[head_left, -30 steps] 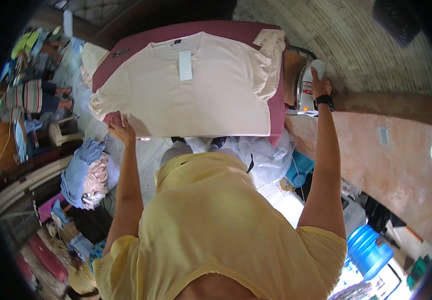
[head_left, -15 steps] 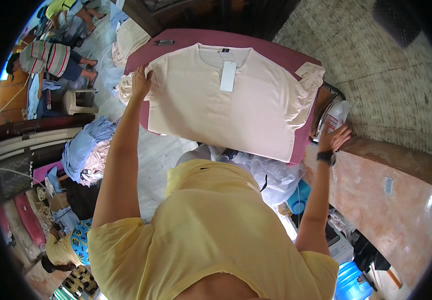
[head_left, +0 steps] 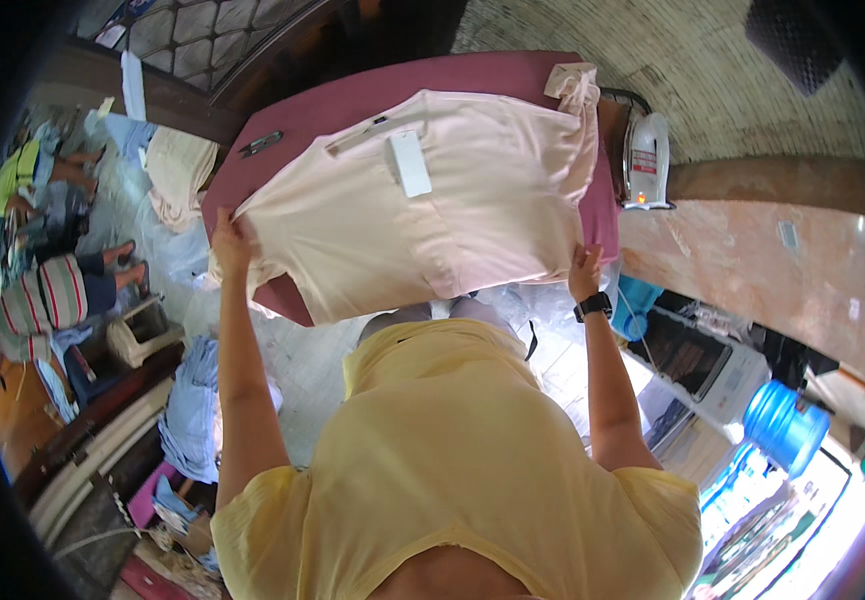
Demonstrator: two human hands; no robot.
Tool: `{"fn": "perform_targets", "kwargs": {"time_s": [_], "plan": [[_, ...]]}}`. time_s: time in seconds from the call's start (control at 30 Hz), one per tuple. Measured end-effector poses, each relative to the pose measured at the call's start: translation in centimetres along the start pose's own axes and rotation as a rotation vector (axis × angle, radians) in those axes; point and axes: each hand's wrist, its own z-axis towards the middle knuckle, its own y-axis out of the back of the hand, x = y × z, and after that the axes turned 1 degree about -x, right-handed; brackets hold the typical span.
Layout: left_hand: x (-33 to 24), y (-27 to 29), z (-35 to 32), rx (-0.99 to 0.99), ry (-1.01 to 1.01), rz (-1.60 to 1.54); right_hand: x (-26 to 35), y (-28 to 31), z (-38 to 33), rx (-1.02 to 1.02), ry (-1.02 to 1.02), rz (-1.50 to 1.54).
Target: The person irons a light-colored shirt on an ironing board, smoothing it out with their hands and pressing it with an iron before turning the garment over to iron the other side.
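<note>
Pale pink cotton fills the middle of my view: a T-shirt (head_left: 432, 215) spread flat on a maroon ironing table (head_left: 352, 100), a white tag (head_left: 410, 163) hanging at its collar. My left hand (head_left: 227, 235) pinches the shirt's left hem corner, fingers closed on the fabric. My right hand (head_left: 584, 270), a black watch (head_left: 592, 305) on its wrist, grips the right hem corner the same way. A white iron (head_left: 647, 160) stands upright just beside the table's right edge. Black scissors (head_left: 262, 145) lie on the maroon cover near the collar. Folded clothes (head_left: 180, 170) sit off to the left.
</note>
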Motion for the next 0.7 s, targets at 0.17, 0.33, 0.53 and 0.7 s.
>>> {"fn": "perform_targets", "kwargs": {"time_s": [0.17, 0.33, 0.53, 0.7], "plan": [[6.3, 6.5, 3.1, 0.078, 0.032, 0.087, 5.0, -4.9, -6.5, 0.134, 0.043, 0.094], [11.5, 10.8, 4.7, 0.194, 0.203, 0.490, 11.2, -5.5, -5.8, 0.638, -0.045, 0.107], [-6.5, -1.8, 6.7, 0.008, -0.282, 0.018, 9.1, -3.2, 14.6, 0.017, 0.258, -0.210], [-24.2, -11.4, 5.6, 0.312, -0.571, -0.327, 9.8, -5.8, 23.4, 0.027, 0.142, -0.373]]}}
